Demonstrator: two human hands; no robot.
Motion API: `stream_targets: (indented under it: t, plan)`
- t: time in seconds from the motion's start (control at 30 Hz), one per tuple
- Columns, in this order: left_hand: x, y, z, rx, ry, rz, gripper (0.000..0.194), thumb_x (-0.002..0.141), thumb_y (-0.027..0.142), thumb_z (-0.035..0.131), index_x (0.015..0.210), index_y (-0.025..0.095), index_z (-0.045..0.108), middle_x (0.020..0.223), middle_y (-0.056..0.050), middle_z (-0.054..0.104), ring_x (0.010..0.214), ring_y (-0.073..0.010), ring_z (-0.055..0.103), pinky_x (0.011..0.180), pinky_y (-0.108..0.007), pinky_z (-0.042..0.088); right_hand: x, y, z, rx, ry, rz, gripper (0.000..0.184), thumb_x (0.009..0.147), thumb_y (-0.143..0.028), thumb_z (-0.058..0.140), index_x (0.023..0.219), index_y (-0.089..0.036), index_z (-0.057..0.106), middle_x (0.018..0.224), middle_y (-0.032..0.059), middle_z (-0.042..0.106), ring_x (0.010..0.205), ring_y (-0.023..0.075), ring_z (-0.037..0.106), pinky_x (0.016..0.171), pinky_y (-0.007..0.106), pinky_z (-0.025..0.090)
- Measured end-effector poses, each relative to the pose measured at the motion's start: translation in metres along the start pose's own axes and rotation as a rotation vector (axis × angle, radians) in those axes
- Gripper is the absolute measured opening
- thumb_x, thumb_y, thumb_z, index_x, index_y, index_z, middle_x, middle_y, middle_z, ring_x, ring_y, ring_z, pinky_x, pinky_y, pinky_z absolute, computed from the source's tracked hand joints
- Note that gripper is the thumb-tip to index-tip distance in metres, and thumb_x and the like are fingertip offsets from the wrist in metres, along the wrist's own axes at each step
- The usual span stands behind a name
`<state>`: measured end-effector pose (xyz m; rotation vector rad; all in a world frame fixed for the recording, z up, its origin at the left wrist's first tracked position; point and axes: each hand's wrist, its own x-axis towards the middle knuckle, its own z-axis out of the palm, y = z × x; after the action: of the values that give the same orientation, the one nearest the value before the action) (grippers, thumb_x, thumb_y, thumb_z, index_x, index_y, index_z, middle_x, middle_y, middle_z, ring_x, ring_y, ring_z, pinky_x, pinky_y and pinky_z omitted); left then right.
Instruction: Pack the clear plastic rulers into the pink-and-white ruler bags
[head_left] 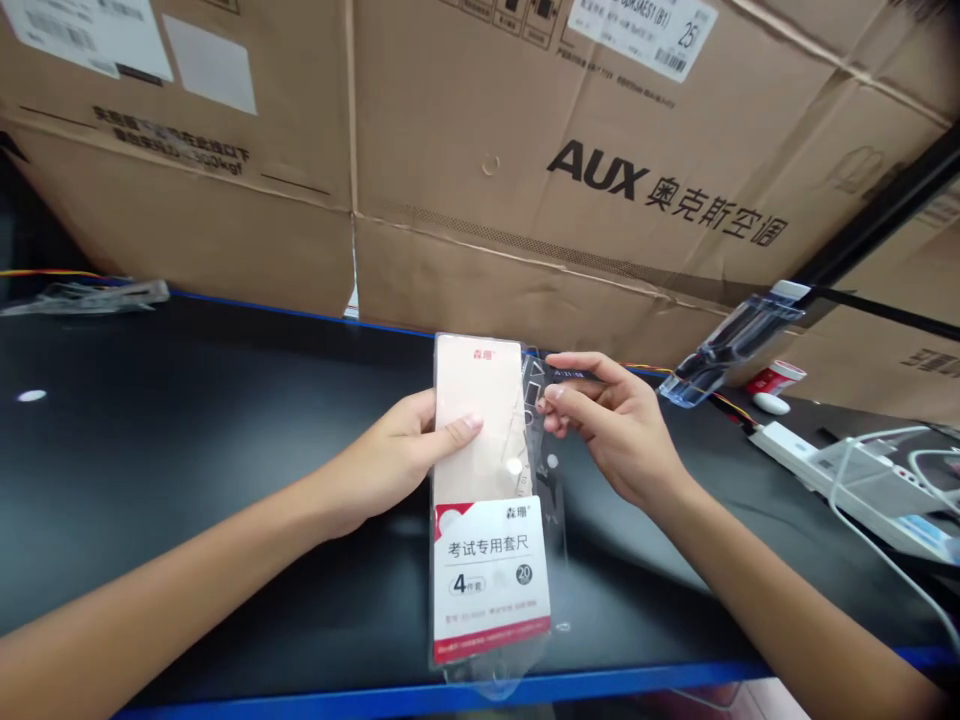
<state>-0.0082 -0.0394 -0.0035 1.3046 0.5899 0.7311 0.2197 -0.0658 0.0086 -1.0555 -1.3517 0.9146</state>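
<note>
Two hands hold a packaged ruler set, the left hand gripping its side, the right hand pinching its plastic sleeve.

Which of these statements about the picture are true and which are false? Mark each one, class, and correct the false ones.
The left hand holds a packet of rulers. True.
The right hand rests on a keyboard. False: it pinches the packet's clear plastic.
The packet's white label shows a large 4. True.
The cardboard boxes behind the desk are printed AUX. True.
The power strip lies left of the hands. False: it lies to their right.
</note>
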Motion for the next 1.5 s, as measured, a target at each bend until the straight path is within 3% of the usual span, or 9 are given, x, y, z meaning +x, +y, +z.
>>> stream_targets:
  t: [0.2,0.33,0.4,0.6,0.9,1.2,1.33,1.5]
  plan:
    - [0.001,0.002,-0.001,0.013,-0.108,-0.016,0.042,0.092,0.036,0.065,0.13,0.016,0.063,0.114,-0.011,0.075,0.096,-0.0234,0.072,0.081,-0.031,0.057,-0.001,0.006,0.001,-0.051,-0.102,-0.015,0.032,0.081,-0.03,0.077,0.111,-0.021,0.07,0.075,0.0001,0.068,0.064,0.0133,0.063,0.061,0.028,0.054]
    - [0.001,-0.001,-0.005,-0.004,-0.107,-0.027,0.045,0.091,0.038,0.067,0.13,0.017,0.063,0.117,-0.011,0.074,0.1,-0.0245,0.071,0.085,-0.033,0.057,0.0,0.009,0.002,-0.136,0.013,-0.116,0.04,0.076,-0.03,0.082,0.114,-0.025,0.069,0.108,0.0044,0.068,0.093,0.0171,0.064,0.082,0.03,0.055]
    - [0.001,-0.002,-0.006,-0.026,-0.109,-0.039,0.046,0.09,0.038,0.068,0.13,0.017,0.063,0.118,-0.012,0.073,0.101,-0.0252,0.071,0.087,-0.034,0.057,0.002,0.01,0.001,-0.114,0.041,-0.094,0.044,0.075,-0.031,0.084,0.115,-0.025,0.068,0.118,0.0053,0.066,0.103,0.0184,0.063,0.086,0.03,0.054]
    - [0.0,0.0,-0.005,-0.03,-0.179,-0.077,0.043,0.09,0.035,0.068,0.129,0.017,0.065,0.12,-0.012,0.072,0.105,-0.0265,0.07,0.089,-0.034,0.056,0.0,0.009,-0.001,0.092,-0.183,0.147,0.017,0.085,-0.034,0.074,0.096,-0.02,0.074,0.082,0.0021,0.07,0.07,0.0113,0.062,0.069,0.025,0.054]
    - [0.0,0.001,-0.006,-0.06,-0.224,-0.099,0.043,0.093,0.034,0.065,0.132,0.016,0.061,0.121,-0.014,0.071,0.1,-0.024,0.071,0.086,-0.034,0.056,-0.002,0.002,0.0,0.144,-0.204,0.167,0.004,0.083,-0.02,0.074,0.083,-0.017,0.077,0.066,0.0004,0.068,0.058,0.0089,0.06,0.059,0.021,0.051]
    - [-0.002,0.001,-0.006,-0.031,-0.243,-0.098,0.04,0.093,0.032,0.065,0.129,0.016,0.063,0.118,-0.012,0.073,0.098,-0.023,0.071,0.085,-0.032,0.057,-0.005,0.01,0.006,0.09,-0.179,0.154,0.015,0.085,-0.026,0.072,0.075,-0.017,0.066,0.063,-0.0022,0.065,0.055,0.0094,0.059,0.057,0.022,0.047]
    - [-0.002,0.002,-0.004,0.039,-0.25,-0.125,0.04,0.091,0.031,0.068,0.128,0.019,0.064,0.115,-0.01,0.074,0.096,-0.0218,0.071,0.083,-0.03,0.057,-0.008,0.016,0.011,0.041,-0.213,0.182,0.026,0.086,-0.037,0.071,0.073,-0.018,0.06,0.06,-0.003,0.062,0.055,0.0097,0.057,0.056,0.022,0.045]
    - [-0.003,0.005,-0.001,0.134,-0.267,-0.102,0.036,0.086,0.031,0.071,0.12,0.018,0.068,0.121,-0.01,0.071,0.106,-0.0266,0.068,0.091,-0.036,0.055,-0.012,0.02,0.017,0.071,-0.292,0.243,0.028,0.086,-0.043,0.071,0.078,-0.018,0.061,0.064,-0.0028,0.062,0.056,0.0096,0.057,0.056,0.022,0.047]
